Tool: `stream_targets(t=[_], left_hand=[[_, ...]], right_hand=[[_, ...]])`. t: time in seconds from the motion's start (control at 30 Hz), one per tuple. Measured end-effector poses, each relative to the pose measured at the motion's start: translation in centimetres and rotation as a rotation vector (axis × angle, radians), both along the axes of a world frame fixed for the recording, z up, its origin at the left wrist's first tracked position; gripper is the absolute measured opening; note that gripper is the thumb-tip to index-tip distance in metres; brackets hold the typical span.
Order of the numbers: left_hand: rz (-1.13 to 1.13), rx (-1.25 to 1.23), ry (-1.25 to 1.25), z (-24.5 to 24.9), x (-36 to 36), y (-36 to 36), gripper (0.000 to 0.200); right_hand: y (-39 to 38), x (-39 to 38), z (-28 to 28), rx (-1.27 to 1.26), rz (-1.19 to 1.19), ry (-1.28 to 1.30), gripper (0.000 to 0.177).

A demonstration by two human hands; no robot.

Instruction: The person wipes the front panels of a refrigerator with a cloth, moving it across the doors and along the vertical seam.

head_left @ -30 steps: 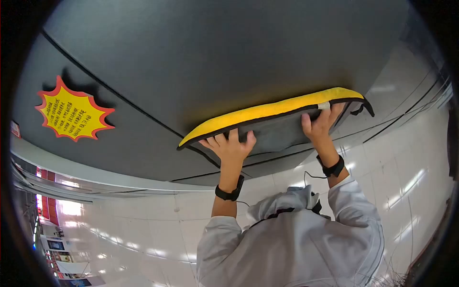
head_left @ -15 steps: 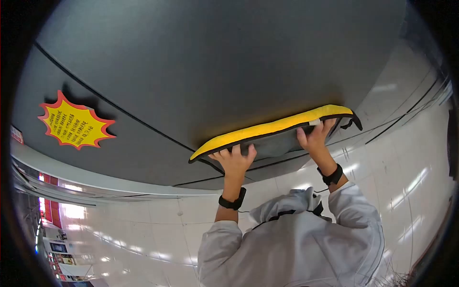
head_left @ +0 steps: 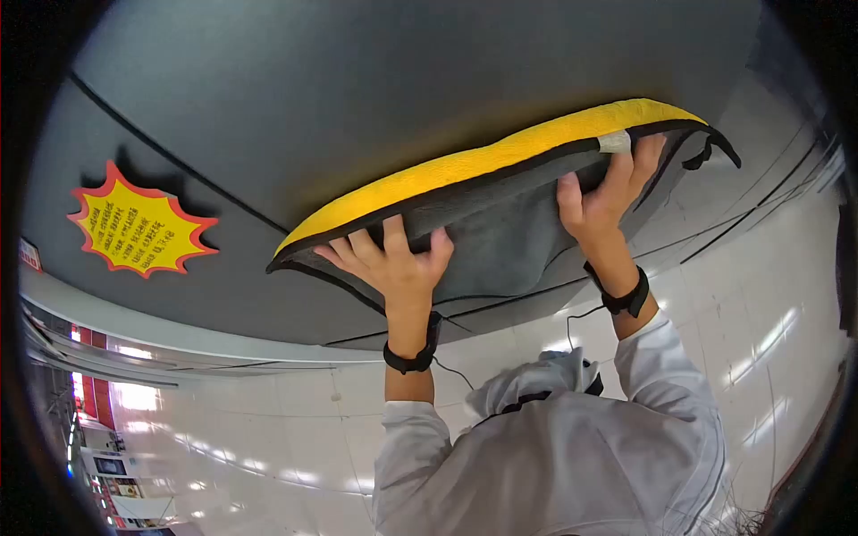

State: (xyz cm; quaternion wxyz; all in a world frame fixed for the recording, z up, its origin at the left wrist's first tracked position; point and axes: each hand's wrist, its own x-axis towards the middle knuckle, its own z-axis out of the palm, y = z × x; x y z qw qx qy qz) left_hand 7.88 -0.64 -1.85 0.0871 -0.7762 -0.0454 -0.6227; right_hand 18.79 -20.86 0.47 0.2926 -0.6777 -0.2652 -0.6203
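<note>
A microfiber towel (head_left: pixel 500 255), yellow on one side and grey on the other with black edging, lies across a large dark grey surface (head_left: pixel 402 89). Its far edge is rolled over in a yellow band. My left hand (head_left: pixel 389 263), fingers spread, grips that edge near its left part, fingertips at the black trim. Toward the right end my right hand (head_left: pixel 608 196) has its fingertips tucked at the trim, beside a small whitish tag (head_left: pixel 614 141). Both thumbs rest toward the middle, over the grey side. Each wrist wears a black band.
A yellow starburst sign (head_left: pixel 143 223) with a red border and handwriting stands on the surface at left. Dark seams (head_left: pixel 179 161) cross the panel. Below its curved edge is a shiny tiled floor (head_left: pixel 268 420). A thin black cable (head_left: pixel 454 371) hangs near my left wrist.
Both hands have moved forward, away from my body, carrying the towel's yellow edge along. More of the grey side shows now, and my left hand is further left.
</note>
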Motion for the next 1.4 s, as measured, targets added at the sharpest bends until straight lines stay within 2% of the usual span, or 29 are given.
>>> stream_targets(t=[0.27,0.5,0.83,1.13,1.3,1.4], left_hand=[[0.075,0.007,0.043,-2.1,-2.6,4.3,0.060],[0.091,-0.017,0.066,-4.3,-4.9,8.0,0.064],[0.120,-0.048,0.085,-7.5,-7.4,11.8,0.065],[0.048,-0.140,0.046,-7.9,-6.1,9.3,0.069],[0.062,-0.101,0.056,-7.5,-4.3,6.2,0.070],[0.045,-0.079,-0.030,-7.1,-2.4,3.7,0.056]], right_hand=[[3.8,-2.6,-1.5,-0.038,0.047,0.020,0.052],[7.2,-5.2,-5.0,-0.088,0.115,0.094,0.046],[11.0,-7.9,-8.3,-0.194,0.160,0.143,0.046],[8.6,-7.3,-5.9,-0.157,0.195,0.114,0.032],[5.4,-5.2,-6.0,-0.172,0.125,0.108,0.032],[2.9,-3.1,-6.6,-0.145,0.085,0.065,0.039]])
